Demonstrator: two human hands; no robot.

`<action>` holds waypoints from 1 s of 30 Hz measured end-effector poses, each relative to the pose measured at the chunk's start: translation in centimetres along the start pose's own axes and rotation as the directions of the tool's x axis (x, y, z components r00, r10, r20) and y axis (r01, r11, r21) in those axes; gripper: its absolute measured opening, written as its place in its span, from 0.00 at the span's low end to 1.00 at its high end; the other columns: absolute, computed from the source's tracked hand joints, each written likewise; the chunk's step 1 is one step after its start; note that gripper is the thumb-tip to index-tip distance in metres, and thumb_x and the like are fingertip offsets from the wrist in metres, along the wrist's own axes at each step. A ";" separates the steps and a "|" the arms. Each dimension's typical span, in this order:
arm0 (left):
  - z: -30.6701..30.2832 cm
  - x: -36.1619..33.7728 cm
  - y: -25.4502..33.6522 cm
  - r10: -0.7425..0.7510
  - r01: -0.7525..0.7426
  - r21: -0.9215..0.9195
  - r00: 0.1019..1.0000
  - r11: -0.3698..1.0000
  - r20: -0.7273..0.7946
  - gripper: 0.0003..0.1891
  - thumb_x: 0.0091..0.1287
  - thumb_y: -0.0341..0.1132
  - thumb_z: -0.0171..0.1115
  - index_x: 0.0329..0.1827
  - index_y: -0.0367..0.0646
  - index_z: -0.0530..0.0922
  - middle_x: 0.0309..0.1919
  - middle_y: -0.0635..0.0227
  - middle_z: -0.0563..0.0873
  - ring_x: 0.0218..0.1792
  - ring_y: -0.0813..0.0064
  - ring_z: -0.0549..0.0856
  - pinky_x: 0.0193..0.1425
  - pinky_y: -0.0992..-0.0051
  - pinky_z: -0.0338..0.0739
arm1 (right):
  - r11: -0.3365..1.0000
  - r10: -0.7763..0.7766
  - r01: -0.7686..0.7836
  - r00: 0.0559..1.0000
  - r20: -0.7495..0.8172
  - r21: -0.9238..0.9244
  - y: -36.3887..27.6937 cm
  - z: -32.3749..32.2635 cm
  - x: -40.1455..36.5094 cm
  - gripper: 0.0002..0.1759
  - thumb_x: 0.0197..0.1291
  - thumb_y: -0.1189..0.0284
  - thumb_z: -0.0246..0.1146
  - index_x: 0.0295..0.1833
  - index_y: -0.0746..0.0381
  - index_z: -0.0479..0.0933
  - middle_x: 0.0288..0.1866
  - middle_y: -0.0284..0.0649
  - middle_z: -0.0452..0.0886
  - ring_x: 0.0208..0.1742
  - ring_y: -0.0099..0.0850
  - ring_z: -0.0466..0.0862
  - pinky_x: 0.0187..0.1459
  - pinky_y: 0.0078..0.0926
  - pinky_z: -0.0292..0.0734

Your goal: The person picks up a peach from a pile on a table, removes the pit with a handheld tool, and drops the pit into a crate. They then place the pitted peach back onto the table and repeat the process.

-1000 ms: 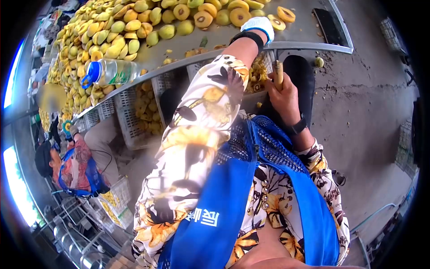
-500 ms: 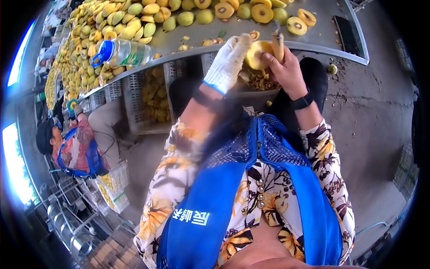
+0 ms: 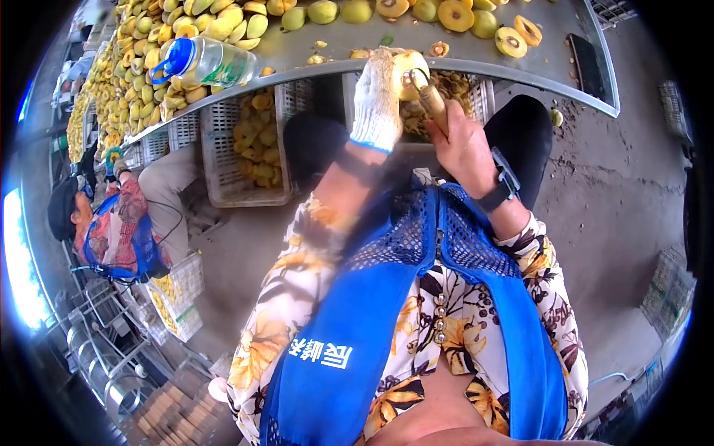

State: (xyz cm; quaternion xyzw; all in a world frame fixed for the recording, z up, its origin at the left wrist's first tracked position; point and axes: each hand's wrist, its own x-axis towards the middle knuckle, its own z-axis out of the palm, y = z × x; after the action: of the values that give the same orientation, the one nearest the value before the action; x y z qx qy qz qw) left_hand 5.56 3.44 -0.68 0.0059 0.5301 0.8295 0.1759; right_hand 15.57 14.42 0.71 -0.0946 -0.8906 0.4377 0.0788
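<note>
My left hand (image 3: 378, 100), in a white knitted glove, is closed around a yellow fruit half (image 3: 408, 74) near the table's front edge. In my bare right hand (image 3: 461, 141) is the wooden handle of a tool (image 3: 433, 106), whose metal end meets the cut face of the fruit. Several fruit halves, one of them cut face up (image 3: 511, 41) with a dark centre, lie on the metal table (image 3: 335, 46) beyond my hands. A small piece with a brown core (image 3: 439, 49) rests close to the fruit.
A large heap of yellow fruit (image 3: 141, 74) covers the table's left part, beside a bottle with a blue lid (image 3: 212, 62). Under the table stands a crate (image 3: 223, 167) holding fruit. A co-worker (image 3: 119, 230) sits at the left. A dark flat object (image 3: 586, 63) lies at right.
The tool, held upright beside the fruit before, now points into its cut face. My right hand has moved lower and slightly left, and the fruit has shifted left into my gloved hand.
</note>
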 end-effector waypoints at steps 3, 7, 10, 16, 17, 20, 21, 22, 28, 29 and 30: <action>0.6 -0.3 -0.3 0.123 -0.125 0.069 0.992 0.990 0.031 0.18 0.71 0.44 0.49 0.52 0.37 0.74 0.44 0.64 0.82 0.43 0.75 0.82 0.43 0.78 0.78 | 1.000 0.025 -0.025 1.000 -0.013 -0.004 0.2 0.5 -0.4 0.13 0.58 0.71 0.60 0.38 0.68 0.64 0.25 0.59 0.75 0.31 0.59 0.76 0.30 0.48 0.70; 1.4 -0.5 -0.2 0.257 -0.270 0.188 0.962 0.944 0.092 0.19 0.71 0.42 0.48 0.54 0.35 0.73 0.44 0.63 0.82 0.42 0.76 0.81 0.45 0.78 0.76 | 0.997 0.079 -0.079 0.997 -0.006 0.007 -0.4 0.6 -0.6 0.12 0.57 0.73 0.59 0.38 0.69 0.64 0.25 0.61 0.75 0.32 0.60 0.76 0.30 0.49 0.70; 1.6 -1.0 -0.4 0.430 -0.472 0.409 0.881 0.781 0.196 0.19 0.71 0.42 0.48 0.54 0.35 0.73 0.43 0.63 0.82 0.42 0.77 0.80 0.46 0.79 0.76 | 0.989 0.138 -0.137 0.990 -0.002 0.061 -0.9 1.0 -1.2 0.12 0.56 0.74 0.58 0.38 0.70 0.63 0.24 0.62 0.74 0.32 0.61 0.75 0.31 0.49 0.70; 0.8 0.0 -1.5 0.210 -0.230 0.227 0.972 0.946 0.108 0.16 0.70 0.39 0.49 0.44 0.35 0.78 0.37 0.65 0.83 0.37 0.78 0.80 0.41 0.80 0.75 | 0.996 0.082 -0.083 0.996 0.039 0.025 -0.1 1.6 -1.7 0.11 0.52 0.77 0.56 0.38 0.71 0.63 0.24 0.63 0.74 0.32 0.61 0.76 0.33 0.51 0.70; 0.4 0.1 -1.3 0.225 -0.262 0.259 0.961 0.930 0.164 0.15 0.69 0.39 0.49 0.42 0.36 0.78 0.36 0.65 0.83 0.36 0.78 0.80 0.40 0.79 0.75 | 0.998 0.066 -0.066 0.995 0.081 -0.006 -0.1 1.4 -1.6 0.11 0.52 0.77 0.56 0.38 0.70 0.62 0.24 0.62 0.74 0.31 0.60 0.76 0.33 0.51 0.70; -0.7 0.4 0.0 0.126 -0.216 0.321 0.952 0.922 0.279 0.14 0.69 0.39 0.49 0.40 0.38 0.79 0.34 0.65 0.83 0.34 0.76 0.80 0.38 0.78 0.76 | 0.996 0.031 -0.017 0.987 0.157 -0.089 -0.2 0.8 -0.9 0.11 0.51 0.78 0.56 0.37 0.69 0.62 0.23 0.61 0.74 0.30 0.59 0.76 0.33 0.50 0.70; -0.7 0.3 -0.4 0.098 -0.149 0.232 0.971 0.961 0.217 0.14 0.68 0.39 0.50 0.42 0.39 0.79 0.35 0.65 0.82 0.34 0.76 0.81 0.38 0.78 0.76 | 0.994 0.029 -0.013 0.988 0.150 -0.108 -0.1 0.8 -0.7 0.11 0.51 0.78 0.56 0.37 0.69 0.62 0.23 0.61 0.74 0.30 0.58 0.76 0.33 0.50 0.70; -0.7 0.2 -0.8 0.070 -0.091 0.132 0.986 0.987 0.154 0.13 0.68 0.39 0.51 0.44 0.40 0.78 0.37 0.65 0.82 0.35 0.75 0.81 0.37 0.77 0.77 | 0.992 0.029 -0.010 0.989 0.142 -0.128 -0.1 0.8 -0.5 0.11 0.50 0.78 0.56 0.37 0.68 0.62 0.23 0.60 0.74 0.30 0.58 0.76 0.32 0.50 0.70; 0.2 -0.3 -2.4 0.539 -0.532 0.471 0.832 0.703 0.135 0.16 0.70 0.39 0.51 0.53 0.36 0.73 0.42 0.63 0.82 0.40 0.76 0.81 0.43 0.78 0.77 | 0.995 0.095 -0.096 0.992 0.084 0.003 0.0 1.4 -0.5 0.11 0.50 0.79 0.55 0.37 0.69 0.61 0.22 0.59 0.73 0.30 0.59 0.75 0.31 0.49 0.69; 0.3 -0.5 -2.4 0.552 -0.547 0.482 0.821 0.684 0.148 0.16 0.70 0.37 0.52 0.54 0.36 0.72 0.43 0.63 0.82 0.41 0.76 0.81 0.44 0.78 0.77 | 0.994 0.107 -0.109 0.991 0.078 0.016 -0.1 1.4 -0.6 0.11 0.50 0.79 0.55 0.38 0.69 0.61 0.22 0.59 0.74 0.30 0.59 0.75 0.31 0.49 0.69; 0.5 -0.7 -2.4 0.565 -0.562 0.492 0.809 0.664 0.162 0.16 0.70 0.36 0.52 0.55 0.35 0.72 0.44 0.62 0.82 0.42 0.77 0.81 0.45 0.79 0.77 | 0.992 0.115 -0.118 0.992 0.056 0.045 -0.1 1.5 -0.7 0.11 0.51 0.78 0.55 0.38 0.69 0.62 0.23 0.60 0.74 0.31 0.60 0.75 0.32 0.48 0.70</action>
State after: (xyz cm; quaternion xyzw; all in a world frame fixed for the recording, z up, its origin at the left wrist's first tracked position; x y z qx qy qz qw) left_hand 6.99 4.58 -2.44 0.2145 0.7053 0.6684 -0.0986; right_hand 15.95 13.06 -0.13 -0.1327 -0.8746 0.4654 0.0315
